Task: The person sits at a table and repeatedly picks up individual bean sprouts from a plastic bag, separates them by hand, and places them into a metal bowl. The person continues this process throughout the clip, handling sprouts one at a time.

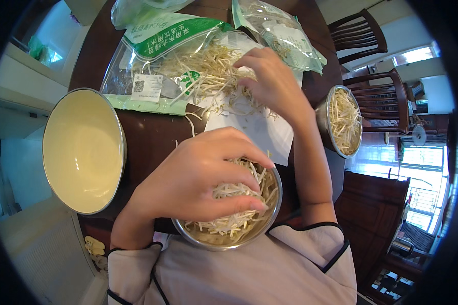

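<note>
My left hand (202, 175) hovers over a metal bowl of bean sprouts (229, 228) close to my body, its fingers spread and curved above the sprouts. I see nothing gripped in it. Farther out, my right hand (271, 82) reaches with parted, curled fingers to the right edge of a loose pile of bean sprouts (217, 63). The pile lies on white paper (252, 131) and partly within or against an open clear plastic bag (118, 72) with green print. Whether the right fingertips touch any sprouts I cannot tell.
An empty cream enamel basin (84, 152) stands at the left of the dark wooden table (145, 131). At the right edge is a second metal bowl of sprouts (344, 122). Another plastic bag (286, 38) lies at the far right, a green-tinted bag (137, 11) at the far left. Wooden chairs (381, 101) stand beyond.
</note>
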A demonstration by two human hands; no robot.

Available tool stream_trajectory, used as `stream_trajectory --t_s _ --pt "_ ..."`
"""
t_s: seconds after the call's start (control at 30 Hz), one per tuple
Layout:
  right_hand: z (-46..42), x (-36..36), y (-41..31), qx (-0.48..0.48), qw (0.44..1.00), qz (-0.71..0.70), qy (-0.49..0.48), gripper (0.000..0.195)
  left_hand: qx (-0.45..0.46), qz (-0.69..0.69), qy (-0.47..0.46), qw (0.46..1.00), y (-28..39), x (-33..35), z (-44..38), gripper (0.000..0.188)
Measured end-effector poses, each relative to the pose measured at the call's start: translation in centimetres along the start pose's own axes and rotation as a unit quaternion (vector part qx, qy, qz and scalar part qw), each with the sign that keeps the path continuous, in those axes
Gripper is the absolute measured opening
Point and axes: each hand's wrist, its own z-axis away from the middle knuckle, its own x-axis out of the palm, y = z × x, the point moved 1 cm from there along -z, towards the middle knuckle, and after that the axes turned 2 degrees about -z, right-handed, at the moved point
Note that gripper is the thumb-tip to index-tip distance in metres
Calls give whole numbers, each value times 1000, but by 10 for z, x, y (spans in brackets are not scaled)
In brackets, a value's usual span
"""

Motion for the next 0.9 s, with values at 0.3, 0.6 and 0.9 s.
stream_trajectory --t_s 0.3,0.6,0.9 --pt "-10 -17 -7 -23 997 -79 -2 8 -167 7 361 917 -22 -21 6 17" --pt "-8 -41 -37 168 879 -443 -53 19 -165 21 404 899 -36 -24 6 32" --pt "-5 -33 -54 150 875 -429 -165 16 -144 150 419 884 -38 -15 5 14"
